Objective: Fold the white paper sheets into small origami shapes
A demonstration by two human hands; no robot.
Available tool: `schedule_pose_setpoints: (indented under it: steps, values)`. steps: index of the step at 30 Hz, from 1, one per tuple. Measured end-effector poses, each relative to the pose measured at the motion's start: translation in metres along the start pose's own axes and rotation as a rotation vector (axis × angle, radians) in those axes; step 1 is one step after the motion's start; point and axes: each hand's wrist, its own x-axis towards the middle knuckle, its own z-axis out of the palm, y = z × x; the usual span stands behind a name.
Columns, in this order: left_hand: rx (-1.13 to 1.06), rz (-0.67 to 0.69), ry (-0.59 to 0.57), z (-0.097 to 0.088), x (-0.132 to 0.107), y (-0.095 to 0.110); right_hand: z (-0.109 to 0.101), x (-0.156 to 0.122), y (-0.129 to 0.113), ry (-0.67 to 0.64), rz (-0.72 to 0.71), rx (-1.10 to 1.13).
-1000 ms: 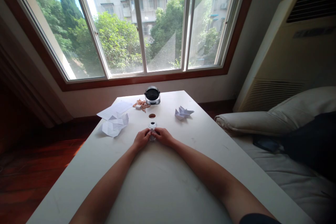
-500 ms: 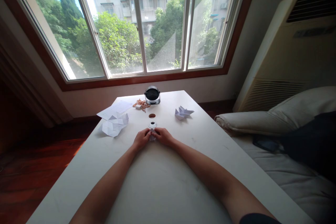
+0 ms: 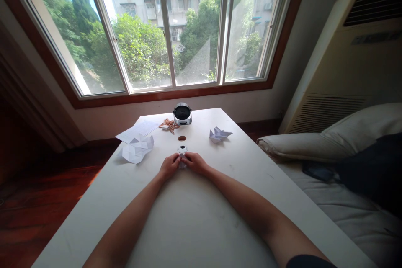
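Observation:
My left hand [image 3: 169, 166] and my right hand [image 3: 195, 162] rest side by side on the white table [image 3: 201, 217], fingertips meeting. Both are closed on a small folded white paper piece [image 3: 181, 161] pinched between them; most of it is hidden by my fingers. Just beyond my fingers sits a small white round object with a dark centre [image 3: 182, 149].
A small brown disc [image 3: 181, 138], a black and silver desk fan [image 3: 182, 114], a tangle of orange cord [image 3: 168, 125], loose and crumpled white paper sheets [image 3: 136, 144] and a folded paper boat [image 3: 219, 135] lie farther back. A bed with a pillow [image 3: 333, 138] is to the right.

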Motion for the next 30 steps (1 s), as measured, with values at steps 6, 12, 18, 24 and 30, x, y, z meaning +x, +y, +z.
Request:
schedule_pose_setpoints:
  steps: [6, 12, 18, 24, 30]
  values:
    - [0.0, 0.0, -0.002, 0.0, 0.0, -0.001, 0.0, 0.0, 0.0, -0.007, 0.01, -0.005]
    - [0.004, 0.005, -0.01, 0.0, 0.001, -0.002, -0.001, 0.0, -0.001, -0.018, 0.023, 0.006]
    - [0.008, 0.004, -0.007, -0.001, 0.001, -0.001, -0.001, 0.0, 0.0, -0.016, 0.018, 0.009]
    - [0.002, -0.008, -0.003, -0.002, -0.001, 0.003, -0.002, 0.0, -0.001, -0.021, 0.025, -0.003]
    - [-0.007, -0.029, 0.001, -0.003, -0.002, 0.009, -0.003, -0.001, -0.004, -0.018, 0.047, -0.007]
